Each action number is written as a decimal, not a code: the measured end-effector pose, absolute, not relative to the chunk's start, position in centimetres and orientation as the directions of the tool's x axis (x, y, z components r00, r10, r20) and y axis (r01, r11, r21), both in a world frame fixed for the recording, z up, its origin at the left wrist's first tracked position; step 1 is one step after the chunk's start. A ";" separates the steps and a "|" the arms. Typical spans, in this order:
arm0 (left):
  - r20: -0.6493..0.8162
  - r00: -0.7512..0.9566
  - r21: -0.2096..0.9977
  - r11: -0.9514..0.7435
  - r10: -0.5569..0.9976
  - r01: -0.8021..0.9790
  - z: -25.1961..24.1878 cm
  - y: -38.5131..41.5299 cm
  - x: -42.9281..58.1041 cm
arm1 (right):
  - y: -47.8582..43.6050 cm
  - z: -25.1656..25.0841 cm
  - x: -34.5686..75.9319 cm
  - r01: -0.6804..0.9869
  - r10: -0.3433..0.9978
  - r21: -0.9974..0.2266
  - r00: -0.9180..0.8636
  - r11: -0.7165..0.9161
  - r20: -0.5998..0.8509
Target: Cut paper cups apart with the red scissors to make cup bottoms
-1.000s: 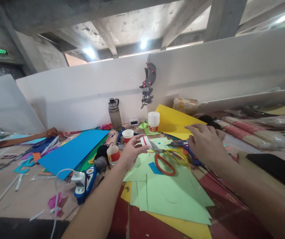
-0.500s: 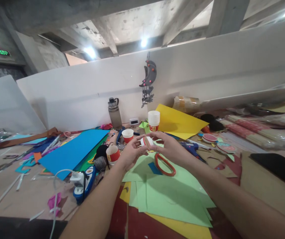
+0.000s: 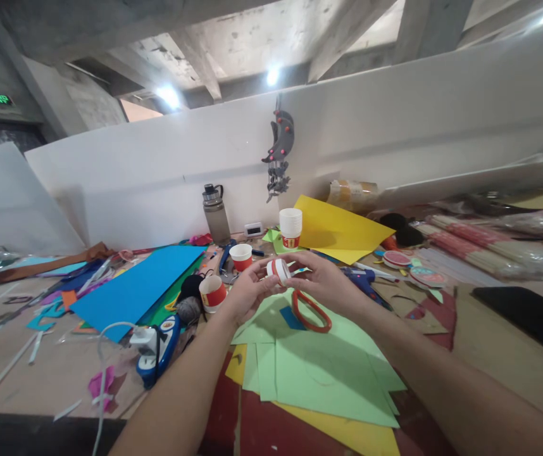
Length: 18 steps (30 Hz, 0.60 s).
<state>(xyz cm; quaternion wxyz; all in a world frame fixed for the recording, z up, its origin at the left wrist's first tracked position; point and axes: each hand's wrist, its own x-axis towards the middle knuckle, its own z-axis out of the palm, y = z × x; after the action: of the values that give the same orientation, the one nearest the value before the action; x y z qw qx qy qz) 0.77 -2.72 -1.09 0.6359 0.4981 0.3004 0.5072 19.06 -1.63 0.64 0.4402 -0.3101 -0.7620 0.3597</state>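
Over the light green paper sheets (image 3: 328,380), my left hand (image 3: 250,291) pinches a short white cylinder with a red band (image 3: 278,271) between thumb and fingers. My right hand (image 3: 321,278) curls round the cylinder's other side, its thumb and fingertips at the edge. Just below the hands, red-orange scissor handles (image 3: 316,316) lie on the paper beside a small blue paper piece (image 3: 292,318). Left of my left hand are a red and white paper cup (image 3: 213,293) and a second paper cup (image 3: 241,257). A stack of paper cups (image 3: 291,227) stands behind my hands.
A blue sheet (image 3: 138,285) and a power strip (image 3: 162,354) with a white cable lie left. At the back stand a bottle (image 3: 216,215) and a yellow sheet (image 3: 342,231). To the right are a glue gun (image 3: 366,282), packed sticks (image 3: 475,244) and a black slab (image 3: 528,316).
The white cylinder has turned in my fingers, so its red band and round end show more. The view has shifted slightly; both hands stay at nearly the same place.
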 end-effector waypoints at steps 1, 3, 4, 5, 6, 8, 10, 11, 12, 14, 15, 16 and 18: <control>0.126 0.299 0.937 -0.015 0.946 -0.348 -1.1 -2.7 0.8 | -1.7 0.6 19.0 0.169 0.792 -0.812 -0.400 0.558 0.461; 0.129 0.290 0.935 -0.019 0.948 -0.355 -1.1 -2.8 0.8 | -1.7 0.4 18.9 0.197 0.793 -0.795 -0.376 0.574 0.479; 0.127 0.286 0.934 -0.018 0.950 -0.356 -1.1 -2.8 0.8 | -1.6 0.3 18.8 0.213 0.790 -0.784 -0.371 0.584 0.488; 0.124 0.284 0.935 -0.016 0.951 -0.355 -1.0 -2.8 0.8 | -1.6 0.2 18.8 0.230 0.786 -0.770 -0.369 0.595 0.496; 0.121 0.284 0.936 -0.014 0.951 -0.353 -1.0 -2.9 0.8 | -1.5 0.1 18.9 0.250 0.780 -0.754 -0.370 0.607 0.505; 0.120 0.289 0.939 -0.013 0.950 -0.344 -0.9 -3.0 0.8 | -1.4 0.0 19.0 0.287 0.768 -0.722 -0.373 0.630 0.521; 0.131 0.298 0.940 -0.024 0.946 -0.339 -0.9 -3.0 0.9 | -1.3 -0.1 19.1 0.310 0.756 -0.697 -0.382 0.647 0.532; 0.140 0.300 0.941 -0.032 0.944 -0.336 -0.9 -3.0 0.9 | -1.3 -0.1 19.1 0.319 0.749 -0.685 -0.390 0.655 0.535; 0.150 0.297 0.942 -0.045 0.943 -0.332 -0.9 -3.0 0.9 | -1.4 -0.1 19.1 0.329 0.743 -0.672 -0.398 0.663 0.538; 0.172 0.277 0.945 -0.078 0.945 -0.318 -0.9 -3.0 0.9 | -1.5 0.0 19.2 0.338 0.726 -0.647 -0.406 0.684 0.555; 0.184 0.265 0.946 -0.097 0.947 -0.310 -0.9 -3.0 1.0 | -1.6 0.1 19.2 0.334 0.716 -0.637 -0.409 0.695 0.566; 0.197 0.253 0.946 -0.116 0.947 -0.302 -0.9 -3.0 1.0 | -1.7 0.2 19.2 0.324 0.704 -0.629 -0.413 0.707 0.578; 0.224 0.235 0.944 -0.151 0.946 -0.294 -1.1 -3.0 1.0 | -1.8 0.3 19.2 0.306 0.676 -0.606 -0.420 0.734 0.606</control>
<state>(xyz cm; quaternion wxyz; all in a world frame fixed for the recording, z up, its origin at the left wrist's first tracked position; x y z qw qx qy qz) 1.03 -3.00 -1.06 0.5759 0.5347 0.3048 0.5381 19.16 -1.82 0.30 0.4469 -0.3005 -0.8169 0.2065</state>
